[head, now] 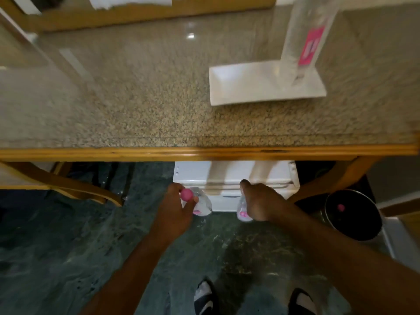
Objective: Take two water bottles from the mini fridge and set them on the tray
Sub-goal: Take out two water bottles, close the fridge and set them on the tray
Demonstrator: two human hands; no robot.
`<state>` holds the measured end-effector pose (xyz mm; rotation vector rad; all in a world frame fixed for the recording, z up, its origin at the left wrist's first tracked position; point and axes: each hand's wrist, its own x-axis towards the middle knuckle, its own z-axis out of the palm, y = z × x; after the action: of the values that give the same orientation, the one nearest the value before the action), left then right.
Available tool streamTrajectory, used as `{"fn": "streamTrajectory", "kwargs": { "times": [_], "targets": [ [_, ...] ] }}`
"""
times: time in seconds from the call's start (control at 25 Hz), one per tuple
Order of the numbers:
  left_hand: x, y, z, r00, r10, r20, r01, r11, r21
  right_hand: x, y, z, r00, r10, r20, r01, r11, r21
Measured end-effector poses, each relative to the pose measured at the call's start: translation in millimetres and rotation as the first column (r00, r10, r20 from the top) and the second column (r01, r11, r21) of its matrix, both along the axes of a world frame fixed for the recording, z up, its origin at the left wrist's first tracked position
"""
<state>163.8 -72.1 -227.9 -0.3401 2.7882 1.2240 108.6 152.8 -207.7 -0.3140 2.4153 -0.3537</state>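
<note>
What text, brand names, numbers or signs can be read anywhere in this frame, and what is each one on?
No text can be read.
Tall bottle on the white tray: pink label with pale marks, too blurred to read.
Bottle in the left hand: pink label patch, illegible.
Bottle in the right hand: pink label patch, illegible.
Slide sandals: a white mark, not legible as text.
Mini fridge: no lettering visible.

tray [229,87] white | countertop [136,98] speckled tan – wood-edged | bottle cap [186,194] pink | floor [68,235] green marbled
</note>
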Motion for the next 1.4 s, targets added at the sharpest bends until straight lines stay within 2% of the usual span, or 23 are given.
{"fn": "streamTrajectory", "kwargs": {
  "times": [0.2,0.36,0.48,0.64,0.76,0.88,1.04,1.24,1.4],
  "targets": [
    [-13,44,141,0.983,-0.129,-0.133,0.118,0.989,-0.089,-3,24,173,0.978,0.147,-0.148,-0.162,0.982,-0.097],
    [-21,76,256,0.960,-0.203,-0.194,0.179,0.975,-0.134,-9,46,291,0.941,0.207,-0.268,-0.230,0.972,-0.058],
    [-40,97,329,0.933,-0.240,-0.269,0.189,0.961,-0.202,-24,57,361,0.875,0.256,-0.412,-0.304,0.951,-0.054],
    [-88,105,388,0.898,-0.265,-0.351,0.173,0.946,-0.273,-64,54,419,0.872,0.126,-0.472,-0.219,0.965,-0.147],
    [-129,96,400,0.906,-0.241,-0.348,0.151,0.952,-0.266,-104,44,427,0.873,0.039,-0.486,-0.159,0.965,-0.208],
    [-171,85,389,0.912,-0.253,-0.322,0.167,0.948,-0.271,-139,30,412,0.841,0.074,-0.535,-0.179,0.973,-0.146],
    [-208,82,362,0.916,-0.283,-0.283,0.215,0.944,-0.250,-165,22,386,0.846,-0.072,-0.529,-0.007,0.989,-0.145],
    [-230,89,331,0.933,-0.271,-0.239,0.226,0.954,-0.200,-181,23,363,0.831,0.071,-0.552,0.015,0.989,0.150],
    [-239,96,315,0.944,-0.272,-0.186,0.236,0.952,-0.196,-188,30,355,0.842,0.131,-0.524,-0.003,0.971,0.238]
  ]
}}
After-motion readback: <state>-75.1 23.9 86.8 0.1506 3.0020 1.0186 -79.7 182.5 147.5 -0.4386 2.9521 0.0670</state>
